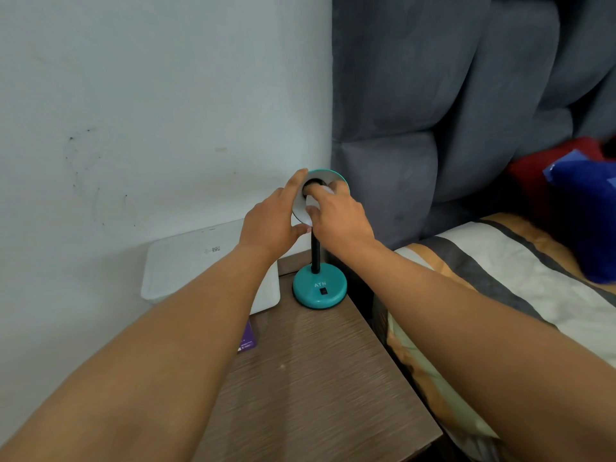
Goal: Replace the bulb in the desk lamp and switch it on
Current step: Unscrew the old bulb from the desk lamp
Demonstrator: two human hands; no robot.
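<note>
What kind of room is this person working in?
Most likely a bedroom: a grey padded headboard stands against the wall, a bed with a striped cover lies beside it, and a small teal desk lamp stands on a brown wooden bedside table.

Shot from a single wide-angle head-worn camera, looking forward and down along both forearms toward the corner where the wall (133, 111) met the padded headboard (433, 95). Framed close over the wooden bedside table (316, 378), with straight edges bowed near the borders. No second view for overlap.
</note>
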